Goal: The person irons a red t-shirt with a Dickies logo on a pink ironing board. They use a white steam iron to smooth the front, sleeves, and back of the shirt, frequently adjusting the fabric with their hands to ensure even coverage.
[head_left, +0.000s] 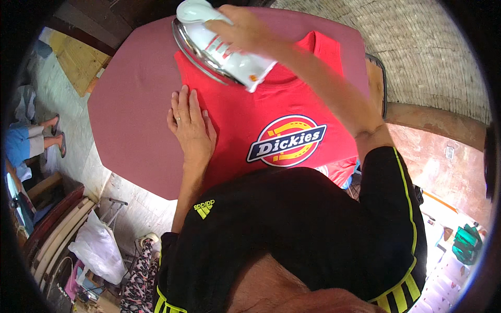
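Black fabric with yellow stripes [313, 229], the person's own clothing, fills the lower middle of the view and is nearest the camera. Far left, on the floor beside the bench, another person's feet in sandals [55, 136] show, and lower down a white plastic bag [99, 248] leans among chairs. Next comes the bench [130, 104], padded in dull maroon cloth. On it lies a red T-shirt [240, 120], spread flat with its collar away from the person and a round printed emblem [287, 141] (blue band, yellow and white) on the chest. The left hand [190, 125] lies open and flat, palm down, fingers together, pressing the shirt's left edge where it meets the maroon cover; it grips nothing. Further right and higher, the right hand [242, 31] is wrapped around the handle of a white iron [219, 49], whose shiny soleplate rests on the shirt's upper left shoulder area, just beside the collar. Behind the bench, a woven mat [417, 47] covers the floor.
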Demonstrator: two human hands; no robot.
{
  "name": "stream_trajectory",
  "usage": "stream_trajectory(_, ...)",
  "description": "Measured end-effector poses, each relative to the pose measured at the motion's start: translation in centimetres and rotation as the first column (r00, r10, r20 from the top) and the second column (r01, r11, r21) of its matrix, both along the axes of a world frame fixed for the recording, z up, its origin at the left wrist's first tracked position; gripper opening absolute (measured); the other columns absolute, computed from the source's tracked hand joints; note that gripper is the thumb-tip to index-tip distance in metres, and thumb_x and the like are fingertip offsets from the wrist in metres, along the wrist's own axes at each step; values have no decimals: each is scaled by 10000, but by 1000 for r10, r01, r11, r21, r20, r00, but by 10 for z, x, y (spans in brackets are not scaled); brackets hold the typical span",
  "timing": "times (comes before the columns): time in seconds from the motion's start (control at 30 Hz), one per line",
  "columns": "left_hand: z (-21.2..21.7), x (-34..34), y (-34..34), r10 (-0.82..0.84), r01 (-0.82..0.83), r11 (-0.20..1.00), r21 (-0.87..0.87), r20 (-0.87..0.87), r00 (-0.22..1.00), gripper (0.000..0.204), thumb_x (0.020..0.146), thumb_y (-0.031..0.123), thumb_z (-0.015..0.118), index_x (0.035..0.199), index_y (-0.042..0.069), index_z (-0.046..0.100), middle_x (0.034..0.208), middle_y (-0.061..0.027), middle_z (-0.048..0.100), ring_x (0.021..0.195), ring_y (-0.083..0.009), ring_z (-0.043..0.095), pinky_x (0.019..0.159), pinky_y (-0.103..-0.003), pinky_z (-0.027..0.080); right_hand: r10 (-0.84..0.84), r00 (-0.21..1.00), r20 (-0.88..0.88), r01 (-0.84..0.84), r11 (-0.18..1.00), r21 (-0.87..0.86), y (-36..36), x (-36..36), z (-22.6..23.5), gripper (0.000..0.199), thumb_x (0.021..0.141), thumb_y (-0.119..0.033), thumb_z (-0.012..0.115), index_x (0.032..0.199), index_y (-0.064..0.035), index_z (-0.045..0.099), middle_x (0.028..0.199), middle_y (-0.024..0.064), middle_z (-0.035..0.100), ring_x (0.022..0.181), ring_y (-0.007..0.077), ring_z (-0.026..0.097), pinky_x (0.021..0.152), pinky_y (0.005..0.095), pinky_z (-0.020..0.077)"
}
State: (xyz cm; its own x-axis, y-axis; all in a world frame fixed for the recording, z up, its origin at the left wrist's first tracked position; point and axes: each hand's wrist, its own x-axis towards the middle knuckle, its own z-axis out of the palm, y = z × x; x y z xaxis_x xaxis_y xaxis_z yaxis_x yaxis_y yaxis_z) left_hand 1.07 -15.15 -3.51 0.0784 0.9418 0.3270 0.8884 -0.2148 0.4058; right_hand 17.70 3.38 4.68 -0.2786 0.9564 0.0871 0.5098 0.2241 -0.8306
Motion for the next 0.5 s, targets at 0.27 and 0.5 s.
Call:
stream_trajectory(0.27, 12, 42, 72, -103, 101, 989, 104, 12, 995, 573, 967, 321, 556, 1446, 36, 420, 1542, -154, 370, 1425, -382, 334, 1118, -549, 286, -210, 974, 90, 226, 936, -269, -27, 191, 138, 329, 974, -363, 605, 1091, -57, 633, 716, -8, 561, 587, 79, 501, 497, 258, 391)
stream_trajectory(0.5, -9, 54, 109, 108, -77, 985, 157, -203, 973, 650, 993, 479, 454, 1478, 50, 399, 1561, -156, 352, 1439, -383, 317, 1141, -545, 271, -151, 909, 388, 203, 974, -96, -16, 295, 135, 355, 976, -404, 621, 1082, -67, 654, 666, -58, 478, 526, 13, 411, 457, 210, 314)
